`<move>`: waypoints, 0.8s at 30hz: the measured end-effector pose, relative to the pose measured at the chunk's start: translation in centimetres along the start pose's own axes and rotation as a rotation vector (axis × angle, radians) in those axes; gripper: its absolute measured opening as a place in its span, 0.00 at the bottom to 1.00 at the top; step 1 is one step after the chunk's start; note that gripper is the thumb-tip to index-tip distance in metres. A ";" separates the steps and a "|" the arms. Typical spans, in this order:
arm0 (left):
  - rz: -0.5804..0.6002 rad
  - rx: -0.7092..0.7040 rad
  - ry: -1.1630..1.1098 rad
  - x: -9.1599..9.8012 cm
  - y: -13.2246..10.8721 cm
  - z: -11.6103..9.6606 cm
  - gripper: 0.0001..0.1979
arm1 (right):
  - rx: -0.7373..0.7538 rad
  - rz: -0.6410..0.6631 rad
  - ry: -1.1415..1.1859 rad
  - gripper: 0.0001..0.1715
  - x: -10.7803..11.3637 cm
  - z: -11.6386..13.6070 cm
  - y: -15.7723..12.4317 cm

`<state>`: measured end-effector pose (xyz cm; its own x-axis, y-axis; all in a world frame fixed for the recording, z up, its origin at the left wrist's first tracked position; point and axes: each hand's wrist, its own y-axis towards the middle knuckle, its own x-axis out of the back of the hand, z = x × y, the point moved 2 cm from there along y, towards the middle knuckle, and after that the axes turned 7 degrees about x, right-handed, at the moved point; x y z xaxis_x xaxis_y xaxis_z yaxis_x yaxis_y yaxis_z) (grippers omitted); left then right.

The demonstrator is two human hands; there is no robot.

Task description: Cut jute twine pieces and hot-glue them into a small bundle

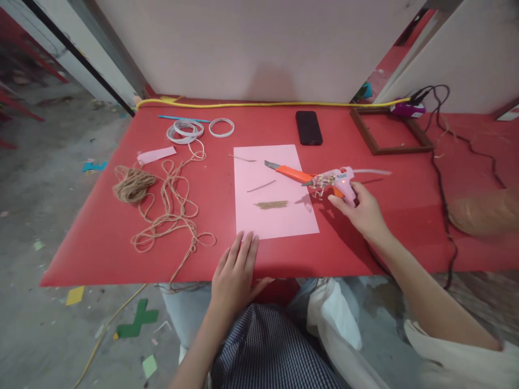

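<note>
My right hand (363,210) is wrapped round the handle of a pink hot glue gun (338,181), its nozzle pointing left over the paper's right edge. A clear glue stick (371,172) pokes out of its back. My left hand (237,265) lies flat, fingers stretched, with its tips at the lower edge of a pink sheet of paper (275,227). On that sheet are a short row of twine pieces (272,205) set side by side, a thin dark stick (261,186), another thin strand (243,158), and an orange utility knife (290,172) with its blade out.
Left of the paper lie a twine ball (133,185), loose twine (174,221), white tape rolls (185,131) and a blue stick (182,118). Behind are a black phone (308,128) and a brown wooden frame (375,141). A yellow cable (263,105) and black cord (441,200) cross the red table.
</note>
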<state>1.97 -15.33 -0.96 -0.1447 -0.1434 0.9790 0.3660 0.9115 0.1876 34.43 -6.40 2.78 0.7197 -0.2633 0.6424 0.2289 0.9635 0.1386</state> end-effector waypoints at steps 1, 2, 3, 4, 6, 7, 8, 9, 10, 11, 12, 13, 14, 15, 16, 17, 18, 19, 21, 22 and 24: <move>0.000 0.000 -0.001 0.0 0.0 0.0 0.38 | -0.053 0.046 0.144 0.28 0.0 0.0 0.1; -0.003 0.000 -0.002 0.0 0.0 0.0 0.38 | -0.106 0.100 0.277 0.28 0.1 0.1 0.1; -0.007 -0.001 -0.002 0.0 0.0 0.0 0.38 | -0.160 0.157 0.391 0.28 0.1 0.1 0.1; -0.012 -0.003 -0.001 0.0 0.0 0.0 0.38 | -0.214 0.209 0.483 0.29 0.1 0.2 0.2; -0.029 -0.006 0.002 -0.1 -0.1 0.0 0.39 | -0.300 0.295 0.612 0.30 0.1 0.1 0.2; -0.040 -0.008 0.003 -0.1 -0.1 0.0 0.39 | -0.330 0.333 0.662 0.29 0.0 0.0 0.2; -0.050 -0.009 0.003 -0.1 -0.1 0.0 0.39 | -0.354 0.367 0.709 0.28 0.0 -0.2 0.2; -0.058 -0.010 0.002 -0.1 -0.1 0.0 0.39 | -0.374 0.397 0.755 0.27 -0.1 -0.3 0.2; -0.067 -0.012 0.001 -0.1 -0.1 0.0 0.39 | -0.391 0.424 0.800 0.25 -0.2 -0.5 0.3; -0.074 -0.012 0.000 -0.1 -0.1 0.0 0.39 | -0.407 0.446 0.845 0.24 -0.2 -0.7 0.3; -0.079 -0.013 0.001 -0.1 -0.1 0.0 0.39 | -0.423 0.463 0.895 0.23 -0.2 -0.8 0.4; -0.082 -0.015 0.003 -0.1 -0.1 0.0 0.39 | -0.441 0.482 0.949 0.22 -0.2 -0.9 0.5; -0.084 -0.016 0.005 -0.1 -0.1 0.0 0.39 | -0.464 0.504 1.004 0.20 -0.2 -1.0 0.5; -0.084 -0.017 0.006 -0.1 -0.1 0.0 0.39 | -0.492 0.526 1.055 0.19 -0.1 -1.0 0.5; -0.083 -0.018 0.007 -0.1 -0.2 0.0 0.39 | -0.524 0.548 1.096 0.18 -0.1 -1.0 0.5; -0.082 -0.020 0.008 -0.2 -0.2 0.0 0.40 | -0.555 0.571 1.125 0.18 0.0 -1.0 0.5; -0.084 -0.021 0.008 -0.2 -0.2 0.0 0.40 | -0.584 0.595 1.144 0.19 -0.1 -0.9 0.5; -0.087 -0.021 0.008 -0.2 -0.2 0.0 0.41 | -0.607 0.616 1.162 0.21 -0.1 -0.8 0.4; -0.093 -0.022 0.008 -0.3 -0.2 0.0 0.42 | -0.642 0.643 1.218 0.24 -0.4 -0.5 0.2; -0.095 -0.024 0.009 -0.3 -0.2 0.0 0.42 | -0.659 0.643 1.259 0.24 -0.6 -0.4 0.0; -0.091 -0.023 0.017 -0.3 -0.1 0.0 0.42 | -0.680 0.608 1.348 0.22 -1.1 0.0 -0.3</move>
<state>2.00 -15.44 -1.25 -0.1623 -0.2318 0.9591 0.3733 0.8854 0.2771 33.55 -6.41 2.07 0.7438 -0.0735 -0.6643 -0.3191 0.8343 -0.4496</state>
